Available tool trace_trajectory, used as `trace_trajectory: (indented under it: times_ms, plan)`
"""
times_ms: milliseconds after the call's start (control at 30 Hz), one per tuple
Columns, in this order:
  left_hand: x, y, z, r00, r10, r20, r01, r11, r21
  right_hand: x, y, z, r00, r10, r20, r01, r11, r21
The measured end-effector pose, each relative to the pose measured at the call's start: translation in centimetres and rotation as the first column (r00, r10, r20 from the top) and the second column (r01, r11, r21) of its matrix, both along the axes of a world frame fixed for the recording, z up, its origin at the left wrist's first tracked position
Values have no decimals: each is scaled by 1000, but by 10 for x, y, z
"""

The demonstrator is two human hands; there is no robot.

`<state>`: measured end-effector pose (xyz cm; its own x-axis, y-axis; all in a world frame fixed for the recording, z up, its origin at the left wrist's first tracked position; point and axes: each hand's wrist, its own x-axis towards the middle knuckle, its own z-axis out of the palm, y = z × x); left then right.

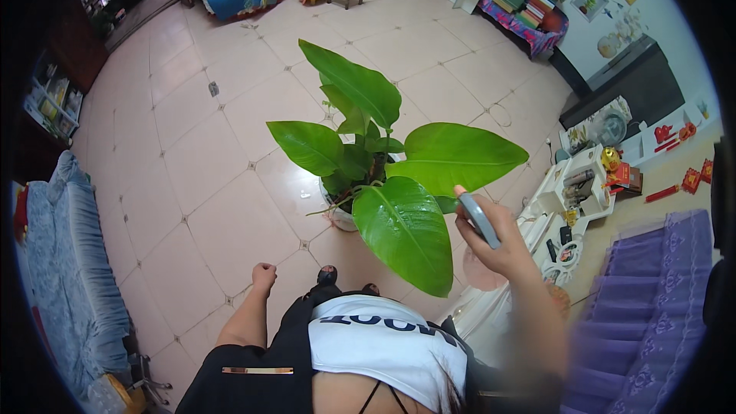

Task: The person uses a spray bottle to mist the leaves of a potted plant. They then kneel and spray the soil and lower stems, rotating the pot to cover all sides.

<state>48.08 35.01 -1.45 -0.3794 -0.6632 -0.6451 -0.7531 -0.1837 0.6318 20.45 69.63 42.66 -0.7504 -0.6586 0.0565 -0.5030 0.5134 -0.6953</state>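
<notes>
- Bold dark letters run across the white shirt [383, 337] at six o'clock; they stand upside down in this view.
- Clock places are taken from the potted plant [368, 161], which stands on the floor [192, 176] in the middle of the view.
- Its white pot [342, 221] is round and pale, partly hidden by foliage, with dark matter around the stems.
- At four o'clock the right hand [502, 244] grips a spray bottle [481, 222]: grey head, orange nozzle tip, beside the broad leaves. The pinkish, see-through shape below the hand appears to be its body.
- At between seven and eight, the left hand [264, 276] hangs apart from the plant, its grip curled closed.
- The leaves are large, smooth and pointed; the front leaf [402, 234], toward five o'clock, has a wet-looking sheen and a pale midrib.
- At three o'clock an open white holder [546, 201] contains a dark cylinder [580, 179] among small items.
- Purple ruffled cloth [652, 276] hangs at four o'clock, farther out.
- Stacked books [533, 11] lie between one and two o'clock.
- Pale blue, pleated fabric [73, 253] covers furniture between eight and nine.
- The floor tiles are pinkish and glossy, with small dark diamond insets.
</notes>
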Motion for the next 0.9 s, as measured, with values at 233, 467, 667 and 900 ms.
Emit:
trace_trajectory:
  times_ms: [233, 467, 667, 900]
  plan:
    - [-18, -18, -6, 999, -50, -5, 50, 998, -45, 22, -7, 17, 999, -48, 4, 48, 998, 32]
    - [-71, -36, -18, 929, -369, -6, 367, 926, -85, 60, -18, 21, 972, -232, -41, 234, 971, 48]
    - [-87, -48, -33, 862, -504, -47, 489, 853, -184, 101, -42, 42, 942, -322, -91, 327, 944, 45]
    - [-33, -78, -35, 887, -461, -8, 457, 882, -113, 144, -87, 24, 937, -347, -39, 337, 927, -163]
